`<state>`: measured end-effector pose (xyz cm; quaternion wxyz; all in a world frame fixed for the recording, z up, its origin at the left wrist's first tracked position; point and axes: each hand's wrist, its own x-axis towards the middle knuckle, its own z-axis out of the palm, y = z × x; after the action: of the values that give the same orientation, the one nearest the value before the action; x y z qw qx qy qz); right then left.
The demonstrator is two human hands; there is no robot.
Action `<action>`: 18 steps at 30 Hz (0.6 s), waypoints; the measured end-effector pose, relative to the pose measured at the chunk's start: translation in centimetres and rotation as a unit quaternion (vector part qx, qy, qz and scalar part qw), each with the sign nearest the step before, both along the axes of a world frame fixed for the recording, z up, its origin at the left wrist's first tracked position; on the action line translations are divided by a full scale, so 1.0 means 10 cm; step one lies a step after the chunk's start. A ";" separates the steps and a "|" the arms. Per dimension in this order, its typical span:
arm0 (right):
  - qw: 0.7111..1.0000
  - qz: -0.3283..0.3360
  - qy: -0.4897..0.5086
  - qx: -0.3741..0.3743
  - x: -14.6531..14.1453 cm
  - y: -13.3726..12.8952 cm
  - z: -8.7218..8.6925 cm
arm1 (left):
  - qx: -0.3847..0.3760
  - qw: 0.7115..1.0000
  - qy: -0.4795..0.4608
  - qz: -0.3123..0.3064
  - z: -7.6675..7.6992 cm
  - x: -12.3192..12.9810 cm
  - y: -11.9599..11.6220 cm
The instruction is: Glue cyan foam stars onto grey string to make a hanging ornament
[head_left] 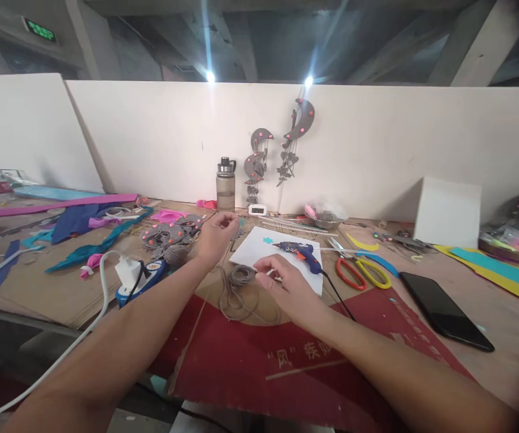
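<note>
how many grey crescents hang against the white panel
3: the right-hand crescent, the upper left crescent and the lower left crescent; others could be hidden.

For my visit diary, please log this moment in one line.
left hand: near grey pieces | right hand: by cord coil | glue gun: on white sheet

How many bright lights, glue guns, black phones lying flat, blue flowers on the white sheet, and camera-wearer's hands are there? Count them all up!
Bright lights: 2
Glue gun: 1
Black phone: 1
Blue flower: 1
Left hand and right hand: 2 hands
Total: 7
</note>
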<state>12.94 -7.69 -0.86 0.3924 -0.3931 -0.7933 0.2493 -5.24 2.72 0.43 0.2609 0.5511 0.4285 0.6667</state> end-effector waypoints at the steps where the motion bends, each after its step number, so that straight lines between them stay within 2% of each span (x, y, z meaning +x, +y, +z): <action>1: 0.999 -0.020 0.041 -0.006 0.00 0.04 -0.04 | 0.050 0.997 0.063 0.004 0.02 0.06 -0.09; 3: 0.992 -0.036 0.118 -0.023 0.01 0.10 -0.09 | 0.124 0.980 0.155 -0.020 0.05 0.18 -0.24; 5: 0.977 -0.023 0.202 -0.063 0.00 0.15 -0.11 | 0.173 0.958 0.222 -0.052 0.05 0.25 -0.35; 8: 0.939 0.017 0.310 -0.149 -0.02 0.19 -0.10 | 0.207 0.932 0.291 -0.063 0.05 0.31 -0.43; 10: 0.927 0.026 0.328 -0.182 -0.01 0.20 -0.08 | 0.211 0.926 0.309 -0.054 0.05 0.33 -0.45; 14: 0.942 -0.004 0.294 -0.163 0.04 0.21 -0.06 | 0.176 0.945 0.273 -0.035 0.06 0.35 -0.45; 18: 0.970 -0.027 0.218 -0.105 0.06 0.21 -0.05 | 0.071 0.978 0.182 -0.072 0.01 0.37 -0.40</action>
<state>13.49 -5.60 -1.39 0.5193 -0.3897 -0.6468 0.4002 -1.51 -1.28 0.51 0.1866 0.7097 0.3798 0.5632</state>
